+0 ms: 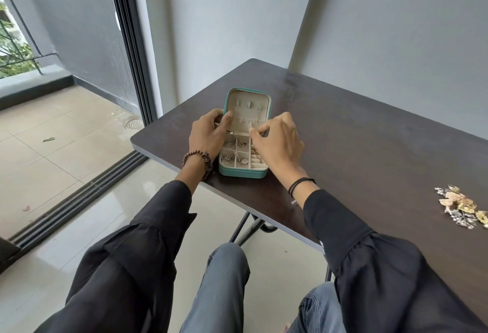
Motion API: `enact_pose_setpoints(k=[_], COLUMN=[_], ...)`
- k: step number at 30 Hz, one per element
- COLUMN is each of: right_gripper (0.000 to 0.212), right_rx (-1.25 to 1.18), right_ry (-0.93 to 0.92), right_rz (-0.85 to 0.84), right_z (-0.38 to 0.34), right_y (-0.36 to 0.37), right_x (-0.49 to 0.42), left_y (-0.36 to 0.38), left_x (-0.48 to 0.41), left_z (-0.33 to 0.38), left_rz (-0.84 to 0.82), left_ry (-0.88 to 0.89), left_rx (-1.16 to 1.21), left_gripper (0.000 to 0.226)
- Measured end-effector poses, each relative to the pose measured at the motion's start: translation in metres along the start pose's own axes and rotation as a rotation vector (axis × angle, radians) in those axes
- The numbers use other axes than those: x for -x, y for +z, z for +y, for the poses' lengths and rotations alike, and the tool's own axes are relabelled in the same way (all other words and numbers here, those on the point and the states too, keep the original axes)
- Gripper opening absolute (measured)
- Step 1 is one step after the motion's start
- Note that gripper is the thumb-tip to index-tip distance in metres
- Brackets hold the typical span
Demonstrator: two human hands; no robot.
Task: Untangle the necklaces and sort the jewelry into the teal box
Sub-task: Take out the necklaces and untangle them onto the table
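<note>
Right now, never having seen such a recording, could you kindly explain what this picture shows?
There is no machine here: the single picture comes from a camera worn on a person's head, looking down at their two hands. A teal box lies open on a dark table, with thin chains in its small compartments. The left hand grips the box's left edge. The right hand curls its fingers at the box's middle; whether they pinch something is too small to tell. A loose jewelry pile lies apart, far right on the table.
</note>
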State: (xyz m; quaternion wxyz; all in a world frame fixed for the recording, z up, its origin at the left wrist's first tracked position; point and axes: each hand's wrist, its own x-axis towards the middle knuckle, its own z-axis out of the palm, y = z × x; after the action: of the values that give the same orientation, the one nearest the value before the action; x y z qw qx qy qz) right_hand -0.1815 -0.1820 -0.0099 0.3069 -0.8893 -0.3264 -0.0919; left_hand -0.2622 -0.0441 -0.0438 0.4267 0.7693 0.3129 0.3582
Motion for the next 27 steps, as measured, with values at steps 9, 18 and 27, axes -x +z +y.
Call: enact_pose_setpoints(k=[9,18,27], right_gripper=[0.014,0.014,0.012], right_rx=[-0.194,-0.647,-0.826], right_ry=[0.14,0.28,0.353], right_rz=[-0.013,-0.068,-0.137], right_z=[0.004,0.004,0.0], right_y=[-0.008,-0.024,-0.03], right_x=[-0.004,-0.012,-0.021], left_y=[0.001,0.003,0.004], left_x=[-0.001,-0.003,-0.005], left_z=[-0.002,-0.005,-0.008], left_rz=[-0.006,-0.016,-0.025], left_ry=[0.021,0.008,0.001], left_rx=[0.006,0.018,0.038], left_gripper=[0.035,0.04,0.046])
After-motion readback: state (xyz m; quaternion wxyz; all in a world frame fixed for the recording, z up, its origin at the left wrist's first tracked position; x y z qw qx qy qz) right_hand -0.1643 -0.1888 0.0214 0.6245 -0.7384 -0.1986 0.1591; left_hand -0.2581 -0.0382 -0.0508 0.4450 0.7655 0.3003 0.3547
